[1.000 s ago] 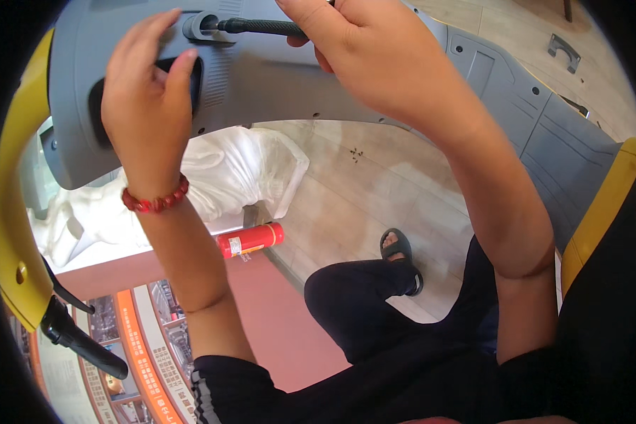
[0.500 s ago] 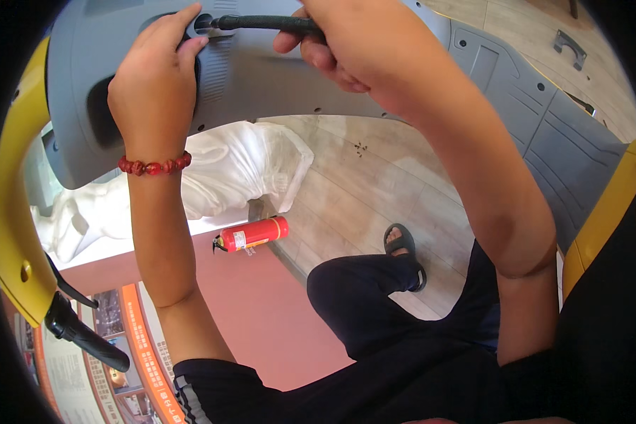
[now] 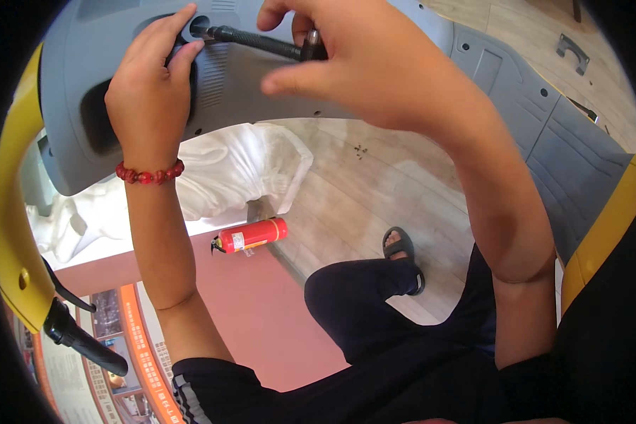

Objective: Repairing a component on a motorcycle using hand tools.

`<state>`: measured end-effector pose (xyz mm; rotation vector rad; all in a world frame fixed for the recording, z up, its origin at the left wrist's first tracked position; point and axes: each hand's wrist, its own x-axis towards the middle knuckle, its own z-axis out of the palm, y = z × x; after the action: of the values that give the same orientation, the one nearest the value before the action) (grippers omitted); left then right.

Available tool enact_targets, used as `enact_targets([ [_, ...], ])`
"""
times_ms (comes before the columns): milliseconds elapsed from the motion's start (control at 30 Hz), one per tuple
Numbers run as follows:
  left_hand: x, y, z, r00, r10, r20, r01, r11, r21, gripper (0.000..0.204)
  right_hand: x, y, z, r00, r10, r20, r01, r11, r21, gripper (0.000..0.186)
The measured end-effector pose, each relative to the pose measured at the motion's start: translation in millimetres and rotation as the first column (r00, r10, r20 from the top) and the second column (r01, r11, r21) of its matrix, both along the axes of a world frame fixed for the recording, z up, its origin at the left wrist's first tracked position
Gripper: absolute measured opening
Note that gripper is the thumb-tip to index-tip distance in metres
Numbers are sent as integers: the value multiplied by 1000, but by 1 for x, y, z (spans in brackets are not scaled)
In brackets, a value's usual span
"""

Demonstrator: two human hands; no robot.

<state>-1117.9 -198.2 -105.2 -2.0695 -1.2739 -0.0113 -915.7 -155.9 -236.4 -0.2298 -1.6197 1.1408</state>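
A black tool (image 3: 258, 41) with a knurled shaft and a short crossbar at its right end has its metal tip in a round hole (image 3: 199, 27) of the grey panel (image 3: 261, 88). My left hand (image 3: 152, 92) lies on the panel with the index finger and thumb stretched apart on either side of the hole; its other fingers are mostly hidden. Around the tool's crossbar end, my right hand (image 3: 360, 71) is open, thumb and index finger spread. The crossbar sits close to the palm, and I cannot see whether it touches.
A yellow frame (image 3: 10, 212) with a black handlebar grip (image 3: 85, 346) curves along the left. Below the panel are a white sculpture (image 3: 233, 169) and a red fire extinguisher (image 3: 254, 235) on a pink surface. A grey curved bracket (image 3: 572, 53) lies on the floor at upper right.
My right hand has loosened its grip on the tool, opening thumb and fingers, and swung lower. The tool's right end now tilts down with its crossbar showing. My left hand stays nearly still.
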Motion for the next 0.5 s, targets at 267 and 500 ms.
enact_targets([
  [267,-9,-16,-7,979,-30,201,14,997,78,30,-25,6,-14,912,-411,9,386,863,327,20],
  [500,-2,-40,-53,234,270,934,73,953,-293,23,-25,-3,-1,919,-390,51,384,918,95,27],
])
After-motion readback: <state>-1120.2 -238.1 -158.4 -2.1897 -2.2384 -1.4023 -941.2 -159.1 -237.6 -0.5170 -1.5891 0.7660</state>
